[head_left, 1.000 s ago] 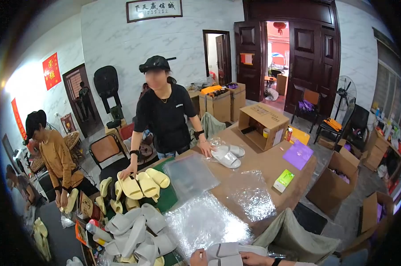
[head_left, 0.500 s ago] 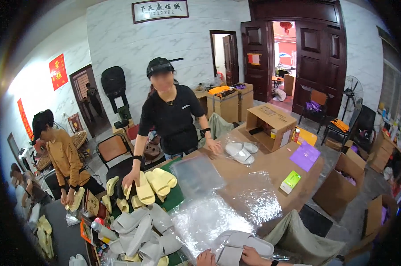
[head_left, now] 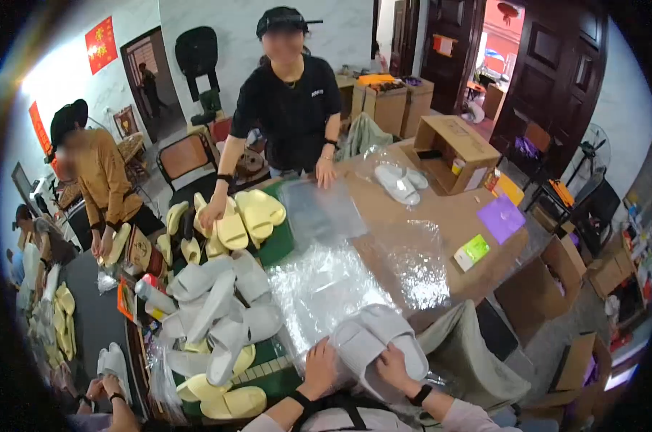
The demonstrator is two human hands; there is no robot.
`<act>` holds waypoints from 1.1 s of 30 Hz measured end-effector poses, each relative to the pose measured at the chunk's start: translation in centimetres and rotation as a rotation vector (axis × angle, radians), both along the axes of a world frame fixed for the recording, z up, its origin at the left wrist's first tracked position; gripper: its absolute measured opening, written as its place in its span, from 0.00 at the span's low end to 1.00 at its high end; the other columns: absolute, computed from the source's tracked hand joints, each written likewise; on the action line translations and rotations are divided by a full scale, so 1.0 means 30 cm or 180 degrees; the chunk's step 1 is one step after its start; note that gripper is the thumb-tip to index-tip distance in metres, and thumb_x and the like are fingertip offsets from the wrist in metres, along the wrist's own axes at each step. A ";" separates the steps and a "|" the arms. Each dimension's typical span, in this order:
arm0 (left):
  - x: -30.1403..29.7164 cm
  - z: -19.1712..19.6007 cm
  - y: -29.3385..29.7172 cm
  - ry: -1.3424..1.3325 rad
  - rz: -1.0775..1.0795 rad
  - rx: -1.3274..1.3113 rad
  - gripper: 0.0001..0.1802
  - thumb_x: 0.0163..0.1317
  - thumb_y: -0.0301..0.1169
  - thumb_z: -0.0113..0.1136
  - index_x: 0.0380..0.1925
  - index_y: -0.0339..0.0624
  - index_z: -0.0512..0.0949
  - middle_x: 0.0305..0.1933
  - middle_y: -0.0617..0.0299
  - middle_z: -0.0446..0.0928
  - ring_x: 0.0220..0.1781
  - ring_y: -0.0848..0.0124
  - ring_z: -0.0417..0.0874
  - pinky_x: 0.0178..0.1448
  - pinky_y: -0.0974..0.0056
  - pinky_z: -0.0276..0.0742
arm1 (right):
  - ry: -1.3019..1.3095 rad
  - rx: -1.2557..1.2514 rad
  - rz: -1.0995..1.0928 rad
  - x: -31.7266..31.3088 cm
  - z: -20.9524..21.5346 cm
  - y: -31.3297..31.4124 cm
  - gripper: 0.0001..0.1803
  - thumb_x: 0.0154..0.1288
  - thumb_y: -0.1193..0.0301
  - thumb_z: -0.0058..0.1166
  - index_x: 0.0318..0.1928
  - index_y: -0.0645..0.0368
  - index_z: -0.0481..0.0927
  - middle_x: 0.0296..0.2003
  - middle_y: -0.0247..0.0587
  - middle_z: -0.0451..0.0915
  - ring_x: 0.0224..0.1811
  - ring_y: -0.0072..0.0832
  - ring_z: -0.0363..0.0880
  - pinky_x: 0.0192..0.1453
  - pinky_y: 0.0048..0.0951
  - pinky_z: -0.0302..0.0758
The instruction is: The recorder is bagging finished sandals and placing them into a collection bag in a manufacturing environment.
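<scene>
A pair of grey slippers is at the near side of the table, by clear plastic. The right hand grips one slipper; the left hand is alongside, its hold unclear.

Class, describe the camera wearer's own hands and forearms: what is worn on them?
Neither the left hand nor the right hand wears a glove. A plain-looking black wristband circles the left wrist, and another dark band the right. Pale, pinkish sleeves end short of both wrists. No cables or markings can be made out.
</scene>
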State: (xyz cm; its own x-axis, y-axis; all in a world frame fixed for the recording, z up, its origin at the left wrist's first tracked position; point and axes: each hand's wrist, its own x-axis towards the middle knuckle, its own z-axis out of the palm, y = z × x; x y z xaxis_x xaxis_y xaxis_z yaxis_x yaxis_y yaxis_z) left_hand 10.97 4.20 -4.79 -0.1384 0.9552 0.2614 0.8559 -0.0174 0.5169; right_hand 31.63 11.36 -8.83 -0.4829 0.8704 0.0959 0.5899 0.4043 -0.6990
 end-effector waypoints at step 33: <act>-0.118 -0.052 0.080 -0.0981 0.0405 0.0369 0.14 0.59 0.25 0.51 0.46 0.35 0.73 0.38 0.50 0.77 0.43 0.52 0.77 0.47 0.54 0.71 | 0.1035 -0.0938 0.0855 0.077 0.025 -0.007 0.10 0.60 0.72 0.49 0.40 0.63 0.79 0.48 0.46 0.74 0.50 0.40 0.71 0.56 0.32 0.67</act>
State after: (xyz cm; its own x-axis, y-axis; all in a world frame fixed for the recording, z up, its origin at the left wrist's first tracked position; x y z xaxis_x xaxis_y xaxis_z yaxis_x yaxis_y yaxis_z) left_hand 7.44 6.59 -6.35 -0.3437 0.8917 0.2945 0.6590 0.0056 0.7521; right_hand 33.93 11.16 -8.09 -0.6793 0.7324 0.0476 0.2254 0.2699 -0.9361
